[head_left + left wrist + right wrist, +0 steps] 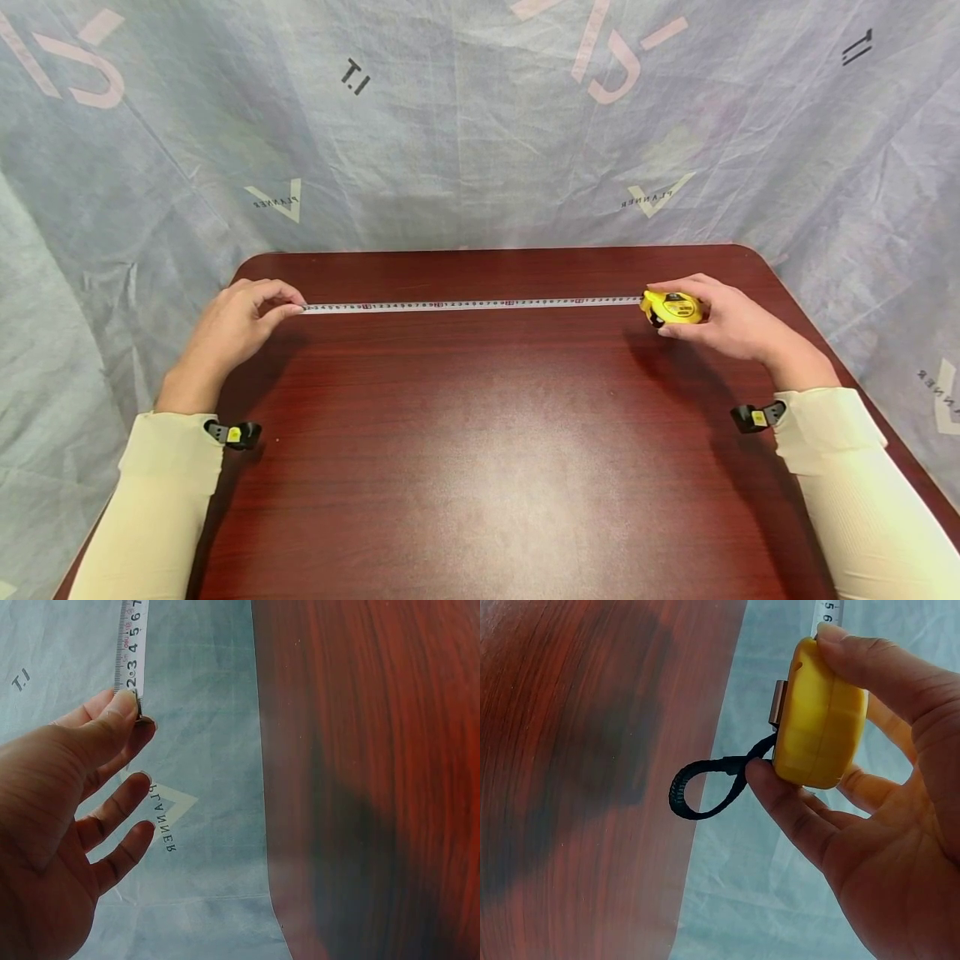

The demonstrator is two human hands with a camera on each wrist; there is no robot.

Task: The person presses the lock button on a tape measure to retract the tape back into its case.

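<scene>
Over the red-brown counter [450, 400], head view: tape blade [472, 306] spans from left hand [236, 319], pinching its end, to right hand [735, 321], gripping yellow case [681, 309]. Left wrist: pinch sits just beside printed 2 [132, 682]. Right wrist: black strap [679, 793] loops off case below metal clip [778, 702].

At nine o'clock the left hand [236, 321] pinches the end of a white measuring blade [472, 306], which runs straight over the dark red table [450, 392] toward three o'clock, where the right hand [738, 321] grips the yellow tape case [681, 310]. A printed grey curtain [450, 158] hangs at twelve o'clock.
</scene>
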